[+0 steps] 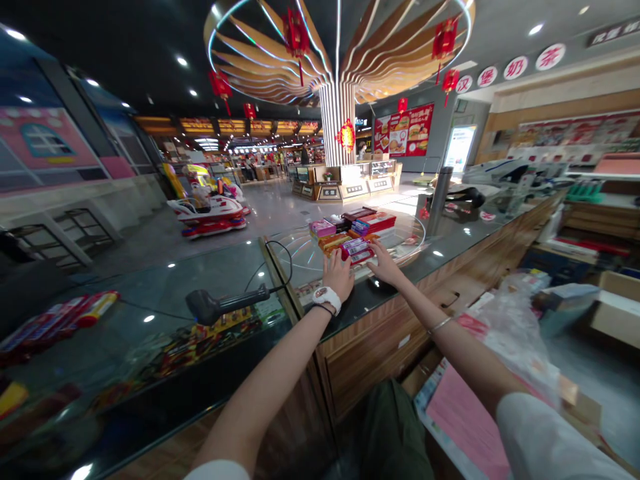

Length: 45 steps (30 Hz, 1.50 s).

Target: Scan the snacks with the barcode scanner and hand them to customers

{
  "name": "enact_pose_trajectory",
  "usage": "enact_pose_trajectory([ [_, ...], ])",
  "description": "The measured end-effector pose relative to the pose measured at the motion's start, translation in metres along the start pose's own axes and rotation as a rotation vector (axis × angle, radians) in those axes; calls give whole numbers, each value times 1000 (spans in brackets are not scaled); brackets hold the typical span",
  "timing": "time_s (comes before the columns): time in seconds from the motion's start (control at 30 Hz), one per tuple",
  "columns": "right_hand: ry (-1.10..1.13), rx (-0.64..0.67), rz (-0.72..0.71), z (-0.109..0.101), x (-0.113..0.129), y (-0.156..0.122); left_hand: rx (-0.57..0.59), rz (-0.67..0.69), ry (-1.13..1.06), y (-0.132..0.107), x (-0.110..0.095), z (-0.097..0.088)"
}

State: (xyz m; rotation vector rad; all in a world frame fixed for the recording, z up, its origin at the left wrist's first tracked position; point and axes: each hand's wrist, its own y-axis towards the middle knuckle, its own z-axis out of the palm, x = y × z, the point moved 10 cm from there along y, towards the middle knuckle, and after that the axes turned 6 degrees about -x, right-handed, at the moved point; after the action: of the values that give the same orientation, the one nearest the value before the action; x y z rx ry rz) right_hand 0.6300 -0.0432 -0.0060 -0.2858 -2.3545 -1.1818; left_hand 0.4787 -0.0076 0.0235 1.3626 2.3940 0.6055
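Both my arms reach forward over a glass shop counter [210, 280]. My left hand [338, 273], with a white watch at the wrist, grips the near left edge of a row of flat packets [356, 250]. My right hand [384, 264], a thin bracelet on its wrist, rests with fingers curled on the right end of the same row. Behind it lie more stacked packets [373, 221] in red, dark and pink wrappers [323, 228], all on the counter top.
A handheld barcode scanner [225, 305] with a black cable lies on the glass to the left. Red packets [60, 319] show at far left. A dark metal flask [439, 200] stands right of the packets. Wooden drawers [380, 347] sit below; plastic bags and pink paper [465, 413] lie at right.
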Motion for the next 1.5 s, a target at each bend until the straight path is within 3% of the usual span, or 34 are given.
enact_pose_trajectory([
  [0.17,-155,35,-186,0,46,-13,-60,134,107,-20,-4,-34],
  [0.3,-204,77,-292,7,88,-21,-72,114,143,-37,18,-56],
  [0.6,-70,156,-410,51,196,-24,-135,-71,220,-90,94,-116],
  [0.83,91,237,-515,104,279,-35,-168,-243,326,-157,170,-161],
  [1.0,187,301,-628,142,345,-48,-195,-386,402,-192,220,-190],
  [1.27,297,385,-774,192,433,-68,-166,-512,494,-226,277,-207],
  [1.5,330,393,-675,249,461,-61,-33,-589,551,-241,321,-197],
])
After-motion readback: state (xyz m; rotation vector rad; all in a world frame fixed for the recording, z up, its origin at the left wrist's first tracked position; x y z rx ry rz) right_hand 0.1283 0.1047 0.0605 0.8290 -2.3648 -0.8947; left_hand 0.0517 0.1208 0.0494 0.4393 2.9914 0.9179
